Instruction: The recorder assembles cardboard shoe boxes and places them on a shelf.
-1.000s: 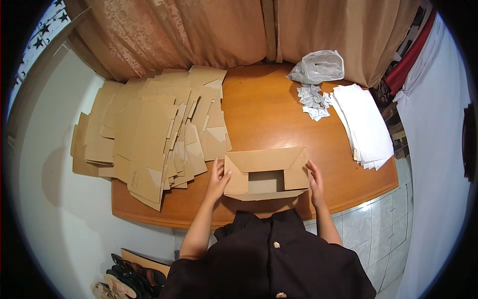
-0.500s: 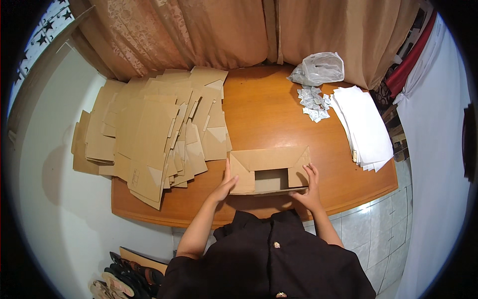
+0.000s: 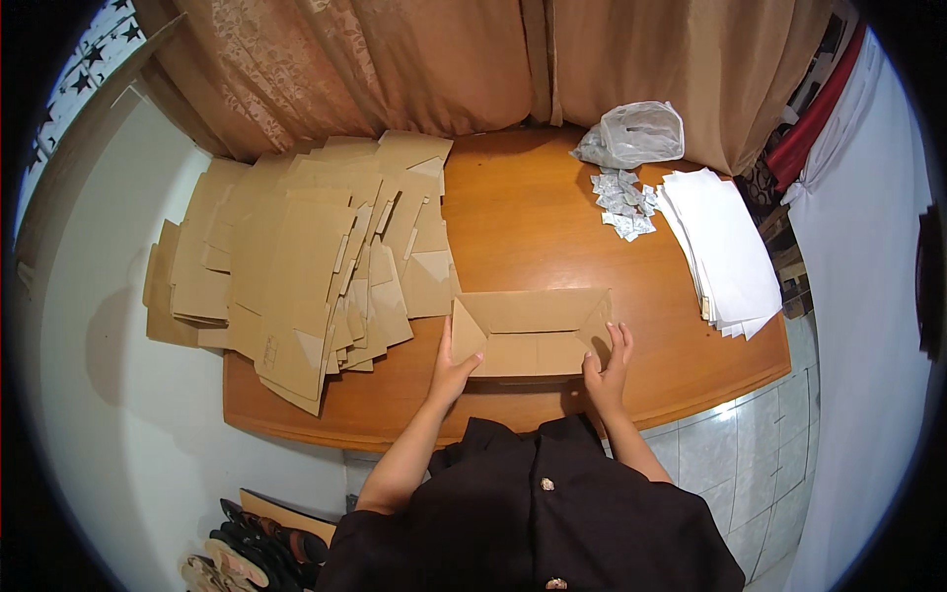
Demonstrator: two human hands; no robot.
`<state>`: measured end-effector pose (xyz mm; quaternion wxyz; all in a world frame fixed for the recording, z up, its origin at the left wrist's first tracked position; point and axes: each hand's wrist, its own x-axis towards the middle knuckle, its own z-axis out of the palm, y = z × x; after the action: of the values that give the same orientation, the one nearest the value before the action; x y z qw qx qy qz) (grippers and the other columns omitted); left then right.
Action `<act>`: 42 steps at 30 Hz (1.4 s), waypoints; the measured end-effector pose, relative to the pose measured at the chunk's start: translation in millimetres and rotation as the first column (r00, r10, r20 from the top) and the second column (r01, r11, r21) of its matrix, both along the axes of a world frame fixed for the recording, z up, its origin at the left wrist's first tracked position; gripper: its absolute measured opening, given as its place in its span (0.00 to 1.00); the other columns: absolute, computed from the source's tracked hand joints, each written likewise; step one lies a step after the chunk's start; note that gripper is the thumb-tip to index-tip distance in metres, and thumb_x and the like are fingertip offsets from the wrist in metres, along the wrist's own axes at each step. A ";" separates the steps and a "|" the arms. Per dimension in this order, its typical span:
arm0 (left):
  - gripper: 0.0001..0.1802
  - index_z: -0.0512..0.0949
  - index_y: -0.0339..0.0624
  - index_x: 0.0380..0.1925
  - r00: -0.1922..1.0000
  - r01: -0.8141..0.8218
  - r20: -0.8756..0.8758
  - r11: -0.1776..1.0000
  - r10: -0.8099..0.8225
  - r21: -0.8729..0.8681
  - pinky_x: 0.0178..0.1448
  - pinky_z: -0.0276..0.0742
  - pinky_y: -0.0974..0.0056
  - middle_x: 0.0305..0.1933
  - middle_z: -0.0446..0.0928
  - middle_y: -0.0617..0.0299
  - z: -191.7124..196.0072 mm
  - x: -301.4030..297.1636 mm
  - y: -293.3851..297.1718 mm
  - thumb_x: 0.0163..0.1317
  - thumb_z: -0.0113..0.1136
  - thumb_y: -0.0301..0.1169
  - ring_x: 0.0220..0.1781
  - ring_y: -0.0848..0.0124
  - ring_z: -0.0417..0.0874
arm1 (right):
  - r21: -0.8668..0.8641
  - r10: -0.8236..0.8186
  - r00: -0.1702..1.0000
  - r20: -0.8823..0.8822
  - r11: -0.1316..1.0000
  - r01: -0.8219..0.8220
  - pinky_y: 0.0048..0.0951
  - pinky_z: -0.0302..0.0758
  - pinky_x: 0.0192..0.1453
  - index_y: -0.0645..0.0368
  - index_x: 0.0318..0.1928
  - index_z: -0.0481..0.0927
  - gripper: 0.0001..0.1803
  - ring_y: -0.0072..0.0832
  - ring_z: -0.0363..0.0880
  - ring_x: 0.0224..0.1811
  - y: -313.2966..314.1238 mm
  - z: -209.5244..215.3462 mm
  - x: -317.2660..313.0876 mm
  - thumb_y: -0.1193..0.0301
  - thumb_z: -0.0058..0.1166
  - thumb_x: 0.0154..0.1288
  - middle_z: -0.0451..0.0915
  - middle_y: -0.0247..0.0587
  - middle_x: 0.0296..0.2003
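Observation:
A brown cardboard box (image 3: 536,355) stands near the table's front edge, with its flaps folded inward and meeting along a line across the top. My left hand (image 3: 453,371) grips its left end, fingers along the outer side and thumb on the near left corner of the top. At the opposite end, my right hand (image 3: 606,368) holds the right side, thumb by the near corner and fingers bent against the outside. The box's inside is hidden under the flaps.
A broad pile of flattened cardboard boxes (image 3: 286,237) covers the table's left part. At the back right lie a clear plastic bag (image 3: 641,136), several small grey-white sachets (image 3: 623,202) and a stack of white paper (image 3: 718,247). Shoes (image 3: 266,543) sit on the floor at lower left.
The near flap has come down over the opening, so the gap in the top is covered. Both thumbs have moved onto the near corners.

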<state>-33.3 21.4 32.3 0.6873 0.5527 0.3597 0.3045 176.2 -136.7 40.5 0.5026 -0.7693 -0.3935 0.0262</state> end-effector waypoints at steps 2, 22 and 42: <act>0.47 0.40 0.40 0.69 1.000 -0.009 0.007 1.000 0.009 -0.030 0.69 0.54 0.64 0.70 0.51 0.52 -2.4 -0.1 0.7 0.55 0.57 0.21 0.69 0.65 0.56 | 0.007 -0.010 1.000 -0.017 1.000 0.010 0.41 0.55 0.66 0.60 0.60 0.62 0.29 0.48 0.55 0.64 2.0 3.5 0.6 0.77 0.49 0.55 0.57 0.56 0.60; 0.42 0.58 0.40 0.64 0.961 -0.212 -0.069 0.876 0.267 0.433 0.63 0.59 0.59 0.54 0.66 0.54 95.8 -20.9 16.6 0.49 0.66 0.34 0.60 0.63 0.64 | 0.096 0.267 0.849 -0.457 0.963 -0.251 0.32 0.49 0.70 0.67 0.63 0.61 0.27 0.38 0.54 0.69 8.1 -16.2 14.4 0.67 0.43 0.67 0.59 0.52 0.64; 0.35 0.59 0.34 0.61 0.870 0.404 -0.293 0.232 -0.396 0.885 0.56 0.74 0.59 0.61 0.66 0.45 95.8 98.9 -36.5 0.48 0.48 0.13 0.58 0.54 0.72 | 0.308 0.110 0.666 -0.737 0.933 0.186 0.34 0.61 0.56 0.54 0.56 0.70 0.28 0.30 0.67 0.57 -18.6 38.5 76.1 0.47 0.36 0.67 0.73 0.38 0.51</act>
<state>65.6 -15.1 128.1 0.3039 0.9146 -0.0282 0.2651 252.3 -155.3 79.0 0.7506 -0.5944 -0.1354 0.2549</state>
